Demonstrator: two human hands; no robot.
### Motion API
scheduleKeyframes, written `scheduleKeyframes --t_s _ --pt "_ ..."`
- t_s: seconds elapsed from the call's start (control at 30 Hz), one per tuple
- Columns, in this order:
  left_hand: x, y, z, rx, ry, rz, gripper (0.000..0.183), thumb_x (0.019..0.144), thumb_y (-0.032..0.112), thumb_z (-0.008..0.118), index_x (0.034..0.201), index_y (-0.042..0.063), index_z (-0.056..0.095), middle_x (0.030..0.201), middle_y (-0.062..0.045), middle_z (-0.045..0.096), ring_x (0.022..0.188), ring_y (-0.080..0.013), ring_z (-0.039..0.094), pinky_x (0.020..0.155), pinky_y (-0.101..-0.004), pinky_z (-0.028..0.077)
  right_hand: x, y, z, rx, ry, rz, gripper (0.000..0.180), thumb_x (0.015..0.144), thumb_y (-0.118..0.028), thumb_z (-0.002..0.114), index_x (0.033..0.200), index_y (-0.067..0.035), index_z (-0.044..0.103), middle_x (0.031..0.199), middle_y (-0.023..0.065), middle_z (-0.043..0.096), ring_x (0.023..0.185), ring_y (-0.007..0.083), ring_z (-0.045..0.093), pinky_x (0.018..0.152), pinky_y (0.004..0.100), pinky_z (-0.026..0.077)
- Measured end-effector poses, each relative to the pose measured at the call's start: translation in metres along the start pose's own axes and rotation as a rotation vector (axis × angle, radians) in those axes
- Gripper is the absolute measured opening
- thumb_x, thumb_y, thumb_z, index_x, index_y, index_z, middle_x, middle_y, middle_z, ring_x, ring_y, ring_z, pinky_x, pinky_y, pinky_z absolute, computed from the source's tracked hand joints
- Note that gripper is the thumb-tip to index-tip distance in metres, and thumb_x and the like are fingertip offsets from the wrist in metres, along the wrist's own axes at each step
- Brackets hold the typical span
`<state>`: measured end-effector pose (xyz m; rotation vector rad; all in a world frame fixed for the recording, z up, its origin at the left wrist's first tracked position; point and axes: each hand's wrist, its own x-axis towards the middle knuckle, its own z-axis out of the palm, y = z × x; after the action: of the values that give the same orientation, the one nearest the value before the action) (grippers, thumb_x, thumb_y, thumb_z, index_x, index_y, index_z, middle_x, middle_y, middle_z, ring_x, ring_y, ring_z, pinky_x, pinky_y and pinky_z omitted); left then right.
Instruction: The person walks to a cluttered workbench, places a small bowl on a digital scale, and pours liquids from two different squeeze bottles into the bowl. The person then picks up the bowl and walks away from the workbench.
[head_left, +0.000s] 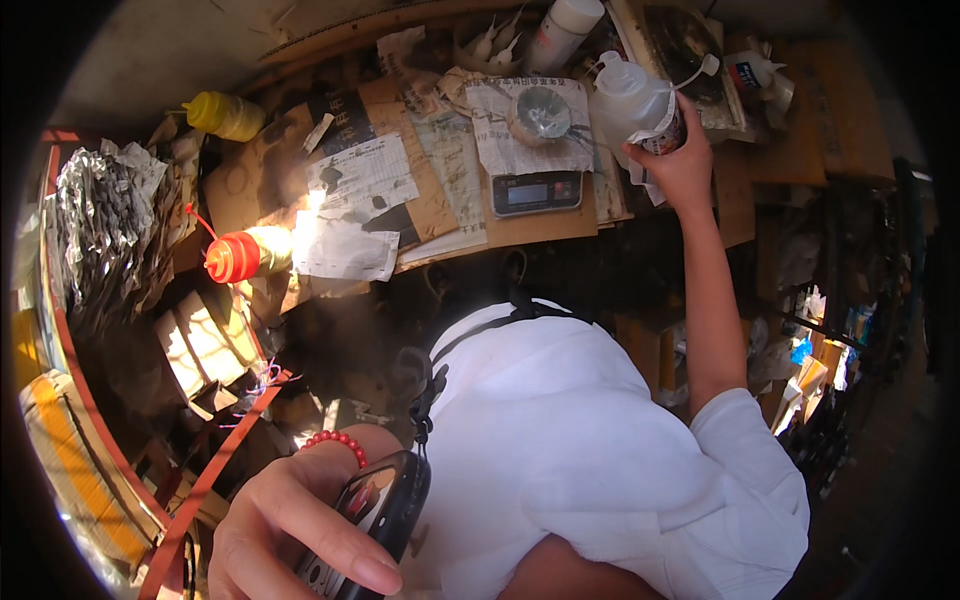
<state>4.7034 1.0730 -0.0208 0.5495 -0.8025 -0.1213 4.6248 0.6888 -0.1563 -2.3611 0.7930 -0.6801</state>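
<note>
My left hand (300, 510), close to the camera at the bottom, is closed around a dark-edged phone (386, 510) with a cord loop at its corner; a red bead bracelet is on that wrist. At the upper right, my right hand (679, 165) grips a translucent plastic squeeze bottle (626, 97) with a white capped nozzle and a wrinkled label. Left of this bottle, a digital scale (537, 194) with a grey display stands on cardboard. Printed paper (491, 142) covers its platform, and a small round cup (540, 115) with clear film rests there.
A red-capped squeeze bottle (244, 255) lies near the bench's front edge, a yellow bottle (225, 116) farther back. Crumpled paper (105, 217) is piled at left above a red metal bar (210, 480). A white canister (562, 34) and nozzled bottles (495, 45) stand at the back.
</note>
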Motion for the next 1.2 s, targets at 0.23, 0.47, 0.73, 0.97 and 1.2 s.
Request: scheduleKeyframes --t_s 0.23,0.47,0.73,0.97,1.2 --pt "0.001 0.003 0.009 0.013 0.029 -0.090 0.025 0.094 0.032 0.055 0.114 0.025 0.068 0.115 0.009 0.065 0.096 -0.0146 0.057 0.081 -0.0391 0.042 0.013 0.022 0.005 0.531 -0.133 0.132 0.089 0.059 -0.008 0.089 0.134 -0.001 0.041 0.124 0.0108 0.057 0.114 0.0203 0.054 0.097 0.0354 0.045" --pt "-0.004 0.001 0.013 -0.012 0.093 -0.028 0.023 0.092 0.030 0.059 0.112 0.023 0.069 0.112 0.008 0.066 0.092 -0.0142 0.059 0.079 -0.0395 0.043 0.025 0.021 0.007 0.410 -0.174 0.051 0.087 0.059 -0.007 0.089 0.132 -0.002 0.043 0.125 0.0107 0.055 0.116 0.0190 0.053 0.099 0.0343 0.044" --pt "-0.005 0.001 0.014 0.026 0.135 -0.034 0.023 0.092 0.028 0.059 0.112 0.021 0.069 0.108 0.008 0.068 0.090 -0.0149 0.060 0.077 -0.0391 0.043 0.025 0.007 0.002 0.257 -0.173 0.012 0.086 0.058 -0.009 0.088 0.132 -0.004 0.045 0.125 0.0107 0.057 0.115 0.0193 0.054 0.097 0.0338 0.045" --pt "-0.004 0.001 0.011 -0.051 0.139 -0.037 0.024 0.093 0.028 0.057 0.113 0.020 0.068 0.108 0.007 0.068 0.089 -0.0152 0.060 0.077 -0.0390 0.043 0.030 0.012 0.005 0.140 -0.143 -0.050 0.086 0.056 -0.015 0.090 0.131 -0.005 0.048 0.124 0.0117 0.058 0.115 0.0216 0.056 0.095 0.0354 0.046" --pt "-0.002 0.005 0.006 0.001 0.086 -0.044 0.025 0.094 0.031 0.055 0.113 0.021 0.068 0.110 0.006 0.067 0.091 -0.0160 0.060 0.078 -0.0408 0.043 0.030 0.009 0.005 -0.014 -0.111 -0.112 0.086 0.055 -0.018 0.089 0.130 -0.008 0.049 0.121 0.0123 0.060 0.113 0.0244 0.058 0.094 0.0364 0.047"
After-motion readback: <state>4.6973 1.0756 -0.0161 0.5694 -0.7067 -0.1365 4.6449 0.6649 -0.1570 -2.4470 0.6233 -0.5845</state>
